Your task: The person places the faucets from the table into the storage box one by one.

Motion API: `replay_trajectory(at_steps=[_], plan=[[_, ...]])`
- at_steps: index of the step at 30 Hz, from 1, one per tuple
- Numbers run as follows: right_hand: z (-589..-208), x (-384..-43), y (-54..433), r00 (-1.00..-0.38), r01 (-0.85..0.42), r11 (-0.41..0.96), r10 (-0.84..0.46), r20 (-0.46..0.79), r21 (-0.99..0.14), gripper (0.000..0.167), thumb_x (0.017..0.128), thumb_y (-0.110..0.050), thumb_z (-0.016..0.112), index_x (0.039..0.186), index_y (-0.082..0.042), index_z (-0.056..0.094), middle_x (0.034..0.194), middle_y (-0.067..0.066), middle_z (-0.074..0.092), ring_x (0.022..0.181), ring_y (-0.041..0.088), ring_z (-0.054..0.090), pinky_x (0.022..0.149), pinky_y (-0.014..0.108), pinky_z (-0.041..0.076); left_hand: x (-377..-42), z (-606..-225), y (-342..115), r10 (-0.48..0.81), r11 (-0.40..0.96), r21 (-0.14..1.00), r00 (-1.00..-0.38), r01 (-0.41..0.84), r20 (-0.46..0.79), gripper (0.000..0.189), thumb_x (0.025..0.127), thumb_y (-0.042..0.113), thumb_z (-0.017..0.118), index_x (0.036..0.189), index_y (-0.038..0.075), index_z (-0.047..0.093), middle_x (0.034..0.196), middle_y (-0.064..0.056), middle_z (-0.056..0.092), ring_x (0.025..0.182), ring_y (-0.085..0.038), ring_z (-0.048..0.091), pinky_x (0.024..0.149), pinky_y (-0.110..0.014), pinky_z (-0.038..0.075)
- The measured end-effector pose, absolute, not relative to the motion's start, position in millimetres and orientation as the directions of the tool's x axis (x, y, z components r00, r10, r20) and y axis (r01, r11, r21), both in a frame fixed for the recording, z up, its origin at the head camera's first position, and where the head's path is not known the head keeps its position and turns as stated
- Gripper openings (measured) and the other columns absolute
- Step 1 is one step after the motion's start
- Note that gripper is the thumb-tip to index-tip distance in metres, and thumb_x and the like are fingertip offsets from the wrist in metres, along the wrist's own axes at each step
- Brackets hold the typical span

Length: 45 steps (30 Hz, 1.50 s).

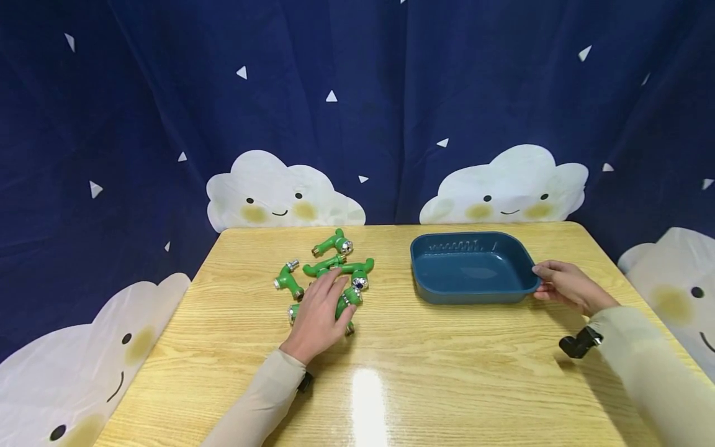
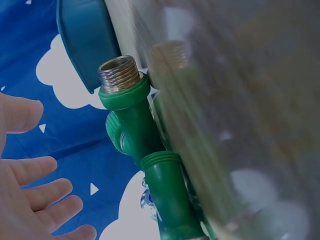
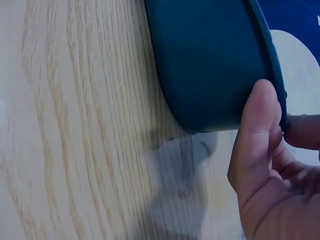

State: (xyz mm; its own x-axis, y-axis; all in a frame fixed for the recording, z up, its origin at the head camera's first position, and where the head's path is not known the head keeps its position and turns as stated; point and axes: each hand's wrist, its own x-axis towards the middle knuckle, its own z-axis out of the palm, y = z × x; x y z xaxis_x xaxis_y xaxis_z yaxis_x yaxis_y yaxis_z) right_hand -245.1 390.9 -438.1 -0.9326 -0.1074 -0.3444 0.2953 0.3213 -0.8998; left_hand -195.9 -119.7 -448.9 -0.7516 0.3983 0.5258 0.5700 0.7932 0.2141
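Observation:
Several green taps with chrome caps and threaded metal ends lie in a loose group left of the middle of the table. My left hand [image 1: 317, 313] hovers over the nearest of them, its fingers extended and partly hiding one tap [image 1: 347, 299]. In the left wrist view the fingers are spread, and a gap shows between them and a green tap [image 2: 132, 120] with a brass-coloured thread. At the right, my right hand [image 1: 572, 287] pinches the rim of a dark blue plastic basin [image 1: 475, 298] at its near right corner. The right wrist view shows thumb and fingers on either side of that rim.
The wooden table [image 1: 447, 372] carries the basin at its back right. Another tap [image 1: 287, 280] lies at the group's left edge, and one more [image 1: 334, 242] farthest back. A navy curtain [image 1: 363, 112] with white clouds hangs right behind the table.

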Motion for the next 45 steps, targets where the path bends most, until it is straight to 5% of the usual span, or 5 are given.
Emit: replay_trajectory(at_steps=[23, 45], plan=[[-437.1, -245.9, 360.6, -0.931, 0.3, 0.252, -0.131, -0.34, -0.92, 0.013, 0.106, -0.023, 0.046, 0.097, -0.016, 0.053, 0.077, -0.006, 0.053, 0.066, 0.004, 0.06, 0.068, 0.022, 0.059, -196.3, -445.6, -123.3, 0.378, 0.798, 0.251, -0.778, 0.549, 0.501, 0.055, 0.09, 0.025, 0.069, 0.138, 0.002, 0.055, 0.149, -0.019, 0.048, 0.136, -0.039, 0.048, 0.112, -0.055, 0.04], [-440.8, -243.6, 326.7, -0.926, 0.29, 0.257, -0.167, -0.338, -0.922, 0.015, 0.107, -0.019, 0.041, 0.106, -0.006, 0.046, 0.073, -0.003, 0.056, 0.063, 0.005, 0.061, 0.066, 0.023, 0.059, -195.9, -448.0, -125.2, 0.379, 0.8, 0.242, -0.776, 0.549, 0.505, 0.054, 0.09, 0.025, 0.07, 0.136, 0.002, 0.057, 0.147, -0.02, 0.05, 0.135, -0.039, 0.049, 0.111, -0.055, 0.041]])
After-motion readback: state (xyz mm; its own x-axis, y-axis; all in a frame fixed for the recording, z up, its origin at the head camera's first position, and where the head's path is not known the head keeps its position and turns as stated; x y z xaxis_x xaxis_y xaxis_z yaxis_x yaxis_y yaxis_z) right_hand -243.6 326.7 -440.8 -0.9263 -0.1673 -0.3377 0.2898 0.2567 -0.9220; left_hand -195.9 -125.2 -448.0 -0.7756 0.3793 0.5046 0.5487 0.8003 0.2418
